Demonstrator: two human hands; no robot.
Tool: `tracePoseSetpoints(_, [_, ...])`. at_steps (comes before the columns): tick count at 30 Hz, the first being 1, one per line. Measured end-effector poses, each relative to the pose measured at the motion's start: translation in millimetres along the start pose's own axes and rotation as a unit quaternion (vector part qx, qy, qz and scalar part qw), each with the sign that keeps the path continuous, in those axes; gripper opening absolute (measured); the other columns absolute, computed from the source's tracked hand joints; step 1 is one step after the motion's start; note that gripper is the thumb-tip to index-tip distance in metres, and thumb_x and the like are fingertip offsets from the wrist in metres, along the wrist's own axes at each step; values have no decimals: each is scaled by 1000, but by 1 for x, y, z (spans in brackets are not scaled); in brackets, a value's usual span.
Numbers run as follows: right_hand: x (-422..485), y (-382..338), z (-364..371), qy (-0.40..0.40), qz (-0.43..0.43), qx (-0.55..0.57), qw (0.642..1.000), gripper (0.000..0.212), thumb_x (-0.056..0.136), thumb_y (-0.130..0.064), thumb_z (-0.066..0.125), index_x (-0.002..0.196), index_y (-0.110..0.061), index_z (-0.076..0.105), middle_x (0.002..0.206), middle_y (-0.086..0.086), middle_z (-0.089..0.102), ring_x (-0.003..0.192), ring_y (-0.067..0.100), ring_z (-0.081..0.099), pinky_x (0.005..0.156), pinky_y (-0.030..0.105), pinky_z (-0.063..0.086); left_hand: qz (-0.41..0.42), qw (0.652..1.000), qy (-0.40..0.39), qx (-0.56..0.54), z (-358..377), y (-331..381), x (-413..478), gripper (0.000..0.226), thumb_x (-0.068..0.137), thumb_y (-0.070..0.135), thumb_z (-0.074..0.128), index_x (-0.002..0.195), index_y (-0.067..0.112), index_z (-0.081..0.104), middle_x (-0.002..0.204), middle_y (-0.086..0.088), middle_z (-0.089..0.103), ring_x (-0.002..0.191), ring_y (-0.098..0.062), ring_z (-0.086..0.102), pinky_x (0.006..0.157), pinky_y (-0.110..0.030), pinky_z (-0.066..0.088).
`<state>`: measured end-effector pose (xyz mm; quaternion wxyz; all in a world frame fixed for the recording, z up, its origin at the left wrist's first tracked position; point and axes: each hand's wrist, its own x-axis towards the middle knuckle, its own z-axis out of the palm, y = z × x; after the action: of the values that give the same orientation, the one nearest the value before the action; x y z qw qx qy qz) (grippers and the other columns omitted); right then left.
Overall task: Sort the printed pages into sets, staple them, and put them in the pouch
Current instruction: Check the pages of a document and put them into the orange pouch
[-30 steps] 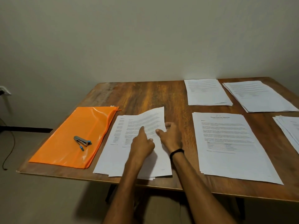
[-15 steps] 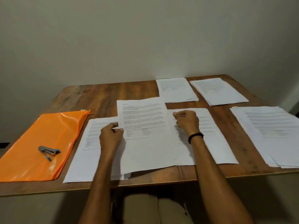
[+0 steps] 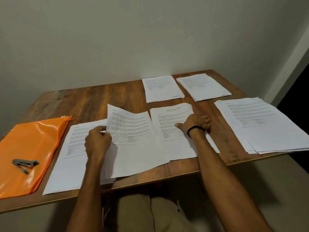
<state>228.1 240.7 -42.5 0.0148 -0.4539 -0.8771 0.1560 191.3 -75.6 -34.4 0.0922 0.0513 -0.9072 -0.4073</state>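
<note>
Sheet [image 3: 132,131], lifted off the left stack [image 3: 75,143] 1 s ago with both hands, now hangs mid-frame between that stack and the middle stack [image 3: 170,124], pinched at its left edge by the left hand [image 3: 97,141] alone. The right hand [image 3: 195,123] has let go and lies on the middle stack, thumb out and fingers fairly straight over its right edge (whether any slip under the top page I cannot tell). I judge sorting is under way, this 1 sheet bound for the middle stack, with the stapler [image 3: 25,163] untouched on the pouch [image 3: 33,141] at lower left.
</note>
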Motion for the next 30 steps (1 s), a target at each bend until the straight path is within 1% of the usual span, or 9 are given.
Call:
tracePoseSetpoints(5, [13, 3, -15, -69, -37, 148, 986, 92, 75, -32, 86, 139, 1, 30, 131, 18, 52, 120, 39, 55, 89, 44, 48, -4, 1000, -1, -1, 4, 1, -2, 31, 94, 19, 67, 124, 13, 67, 122, -12, 70, 96, -33, 68, 84, -46, 57])
tracePoseSetpoints(10, [31, 27, -40, -45, -82, 344, 934, 35, 85, -3, 71, 119, 2, 61, 107, 2, 61, 97, 23, 61, 73, 22, 46, 5, 1000, -21, 6, 8, 1, -2, 31, 95, 16, 65, 126, 10, 67, 123, -13, 69, 99, -32, 67, 76, -34, 49])
tracePoseSetpoints(13, [31, 37, -69, 36, -65, 516, 853, 54, 81, -6, 73, 130, -13, 49, 114, 1, 58, 97, 18, 60, 82, 26, 53, 9, 999, -39, -2, 16, 4, -4, 31, 95, 14, 63, 126, 10, 67, 123, -12, 70, 102, -32, 68, 84, -38, 53])
tracePoseSetpoints(15, [35, 39, -89, 40, -56, 642, 764, 64, 79, -2, 75, 134, -12, 45, 118, 5, 62, 97, 18, 67, 88, 34, 58, 17, 998, -54, -8, 24, 6, -6, 30, 95, 12, 63, 125, 8, 68, 121, -11, 71, 102, -31, 68, 84, -36, 53])
tracePoseSetpoints(20, [40, 47, -115, -153, -96, 793, 582, 41, 87, 5, 67, 126, -3, 63, 124, 15, 69, 110, 32, 69, 90, 47, 58, 25, 994, -102, -30, 39, 9, -8, 30, 94, 13, 63, 123, 9, 69, 118, -10, 72, 99, -26, 69, 84, -34, 54])
tracePoseSetpoints(22, [36, 47, -109, -257, -72, 792, 549, 33, 93, 1, 61, 126, -2, 63, 127, 16, 67, 116, 32, 66, 98, 47, 54, 25, 993, -110, -31, 41, 10, -9, 29, 94, 14, 64, 121, 9, 70, 117, -10, 72, 98, -26, 69, 85, -36, 56])
tracePoseSetpoints(24, [25, 40, -93, -334, -52, 749, 569, 30, 94, -2, 60, 124, -1, 63, 120, 16, 70, 111, 31, 68, 91, 44, 57, 26, 993, -115, -30, 42, 9, -8, 27, 94, 15, 65, 119, 8, 70, 116, -10, 73, 96, -26, 69, 86, -38, 57])
tracePoseSetpoints(27, [-2, 20, -54, -286, -58, 612, 735, 20, 90, 2, 67, 109, 1, 65, 105, 17, 73, 84, 26, 68, 70, 34, 59, 19, 991, -126, -37, 45, 6, -7, 22, 94, 17, 65, 113, 8, 73, 111, -8, 74, 91, -23, 68, 84, -37, 57])
tracePoseSetpoints(30, [-22, 6, -9, -179, -116, 473, 855, 18, 84, 5, 73, 98, -2, 64, 101, 13, 71, 87, 25, 68, 68, 24, 55, -3, 989, -135, -52, 46, 4, -7, 17, 95, 17, 64, 104, 8, 74, 103, -7, 74, 89, -22, 67, 83, -37, 58])
